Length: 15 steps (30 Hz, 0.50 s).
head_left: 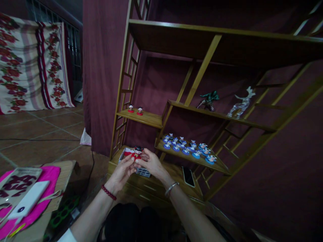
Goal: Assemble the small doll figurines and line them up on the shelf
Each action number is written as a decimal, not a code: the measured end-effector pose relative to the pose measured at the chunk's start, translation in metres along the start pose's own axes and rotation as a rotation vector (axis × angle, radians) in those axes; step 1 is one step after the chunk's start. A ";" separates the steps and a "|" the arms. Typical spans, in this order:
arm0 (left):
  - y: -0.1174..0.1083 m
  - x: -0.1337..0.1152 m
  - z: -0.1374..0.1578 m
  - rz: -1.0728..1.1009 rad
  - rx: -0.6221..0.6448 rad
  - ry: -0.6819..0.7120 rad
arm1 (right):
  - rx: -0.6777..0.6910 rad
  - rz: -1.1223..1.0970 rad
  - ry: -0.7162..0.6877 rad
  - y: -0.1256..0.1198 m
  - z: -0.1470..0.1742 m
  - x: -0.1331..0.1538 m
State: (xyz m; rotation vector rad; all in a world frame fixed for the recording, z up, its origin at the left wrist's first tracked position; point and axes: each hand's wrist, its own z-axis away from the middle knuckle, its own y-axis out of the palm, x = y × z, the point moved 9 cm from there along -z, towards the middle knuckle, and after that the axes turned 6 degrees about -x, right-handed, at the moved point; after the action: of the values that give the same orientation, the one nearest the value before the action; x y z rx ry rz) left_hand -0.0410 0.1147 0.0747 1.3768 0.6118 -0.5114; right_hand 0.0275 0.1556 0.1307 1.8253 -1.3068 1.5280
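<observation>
A small figurine (137, 152) with black hair buns and a red base is held between both hands, in front of the wooden display shelf. My left hand (123, 170) grips its base from the left. My right hand (150, 162) pinches it from the right. Behind and below the hands is a box (143, 172) with a patterned side and red inside, partly hidden by my fingers. Two similar figurines, one (130, 108) at the left end and another (139, 111) beside it, stand on the small upper-left shelf (151, 120).
Several blue-based figurines (186, 151) stand in rows on the lower shelf. A green figure (209, 100) and a clear deer statuette (241, 103) are higher up. A phone (188, 176) lies on the cabinet top. At left, a low table (66, 169) holds a white power bank (29, 199).
</observation>
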 end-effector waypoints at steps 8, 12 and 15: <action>0.005 -0.006 -0.014 -0.127 0.049 0.036 | -0.018 -0.031 -0.007 -0.006 -0.011 -0.002; 0.004 -0.008 -0.019 -0.188 0.049 0.053 | -0.046 -0.058 0.007 -0.010 -0.015 -0.006; 0.003 -0.013 -0.020 -0.211 0.016 0.081 | -0.062 -0.070 0.009 -0.012 -0.016 -0.004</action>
State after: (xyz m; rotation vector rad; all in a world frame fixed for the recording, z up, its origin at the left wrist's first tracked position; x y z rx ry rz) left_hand -0.0507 0.1348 0.0835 1.3603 0.8261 -0.6320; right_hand 0.0290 0.1757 0.1349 1.8040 -1.2590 1.4421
